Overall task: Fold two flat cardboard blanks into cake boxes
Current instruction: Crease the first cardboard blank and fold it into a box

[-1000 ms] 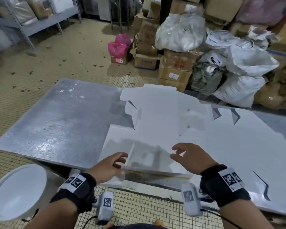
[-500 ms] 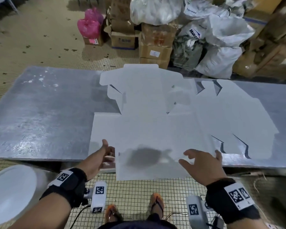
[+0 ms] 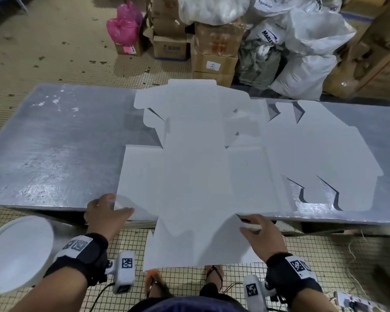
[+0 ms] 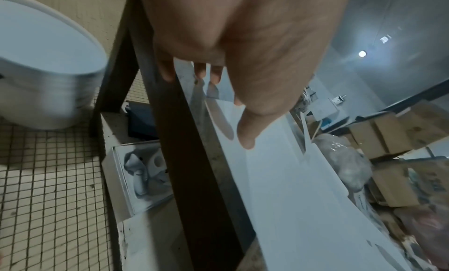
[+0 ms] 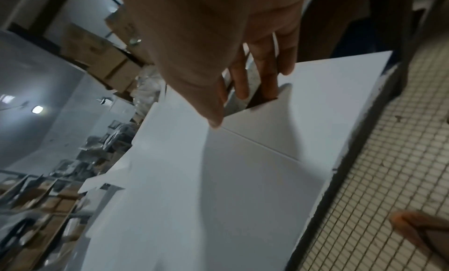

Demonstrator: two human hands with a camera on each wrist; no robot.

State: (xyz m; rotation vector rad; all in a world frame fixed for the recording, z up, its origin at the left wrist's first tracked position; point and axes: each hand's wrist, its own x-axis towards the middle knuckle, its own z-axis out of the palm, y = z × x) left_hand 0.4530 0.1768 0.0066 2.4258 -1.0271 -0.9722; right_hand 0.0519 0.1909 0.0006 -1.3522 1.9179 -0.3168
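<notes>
You see white cardboard blanks [image 3: 203,176] on the grey speckled table [image 3: 54,143] | behind the table a pink bag [image 3: 124,25], brown cartons [image 3: 214,41] | below the table beige floor [image 3: 324,255] with dark grid | your wristbands [image 3: 86,255] black with black-white codes

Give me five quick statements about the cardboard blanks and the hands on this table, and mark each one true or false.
1. Two flat white blanks lie on the metal table. True.
2. The near blank overhangs the table's front edge. True.
3. The left hand is at the far blank. False: it is at the near blank's left corner.
4. The right hand is at the overhanging flap's right side. True.
5. One box stands fully folded. False: both blanks lie flat.
</notes>
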